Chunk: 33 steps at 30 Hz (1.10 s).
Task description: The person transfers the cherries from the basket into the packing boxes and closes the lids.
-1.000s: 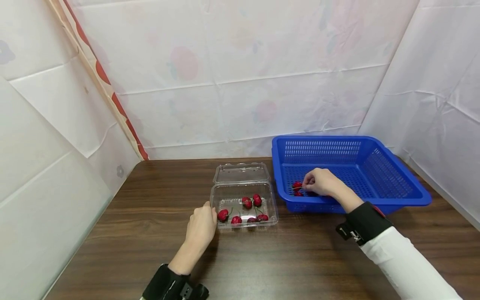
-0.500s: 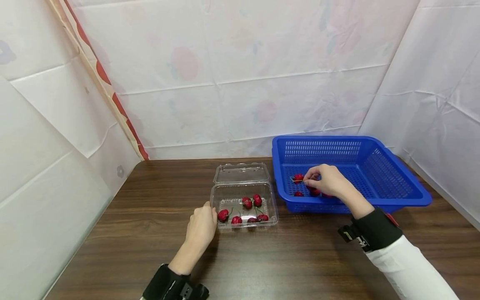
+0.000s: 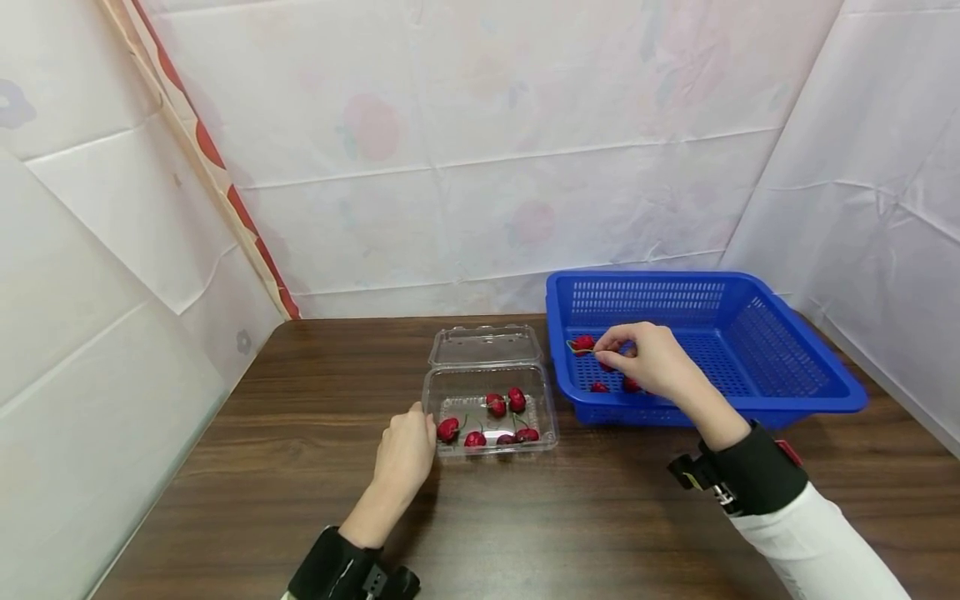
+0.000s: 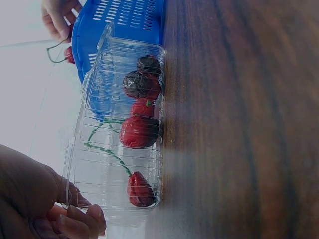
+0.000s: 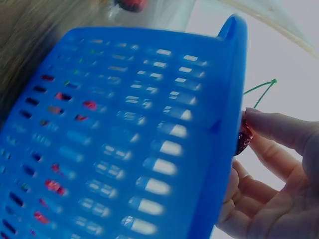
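My left hand [image 3: 405, 446] grips the left wall of a clear plastic clamshell box [image 3: 431, 392], its thumb and fingers on the rim in the left wrist view. The box stands with its lid [image 3: 486, 346] folded back. Inside lie several red and dark cherries [image 4: 139, 131], some with green stems. Over the left part of a blue basket [image 3: 780, 367], my right hand [image 3: 648, 358] pinches a pair of cherries [image 3: 582, 343] joined by a green stem. In the right wrist view, a dark red cherry [image 5: 243, 138] sits at the fingertips, partly behind the basket rim.
More cherries [image 3: 631, 384] lie on the basket's floor, below the right hand. Box and basket stand side by side on a brown wooden table [image 3: 510, 533]. White patterned cloth [image 3: 480, 167] rises behind the table and along both sides.
My right hand has risen slightly within the basket and shifted left, lifting the pair of cherries from among the others. My left hand and the box have stayed put.
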Each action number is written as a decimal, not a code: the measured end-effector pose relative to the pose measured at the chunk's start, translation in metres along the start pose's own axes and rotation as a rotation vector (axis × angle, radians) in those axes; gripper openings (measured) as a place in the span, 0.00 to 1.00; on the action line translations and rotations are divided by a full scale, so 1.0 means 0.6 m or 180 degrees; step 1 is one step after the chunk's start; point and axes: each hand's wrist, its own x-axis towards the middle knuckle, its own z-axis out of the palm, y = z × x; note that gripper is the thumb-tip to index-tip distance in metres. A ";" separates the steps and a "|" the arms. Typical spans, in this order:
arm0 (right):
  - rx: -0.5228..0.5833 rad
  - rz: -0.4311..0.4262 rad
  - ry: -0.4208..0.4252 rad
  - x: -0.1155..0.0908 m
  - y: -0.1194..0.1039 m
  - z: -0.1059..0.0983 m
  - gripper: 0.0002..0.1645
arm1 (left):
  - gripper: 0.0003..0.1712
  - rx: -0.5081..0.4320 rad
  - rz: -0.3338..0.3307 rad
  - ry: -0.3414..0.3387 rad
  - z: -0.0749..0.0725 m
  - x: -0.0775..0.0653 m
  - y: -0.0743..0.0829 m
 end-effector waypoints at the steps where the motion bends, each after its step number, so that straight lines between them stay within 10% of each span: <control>1: 0.0012 -0.0026 0.0026 0.000 -0.003 0.001 0.06 | 0.11 0.0003 -0.0001 0.0000 0.000 0.000 0.000; 33: 0.0282 -0.0885 0.0485 0.020 -0.083 0.080 0.04 | 0.09 0.0033 0.0007 0.0000 0.000 -0.001 0.001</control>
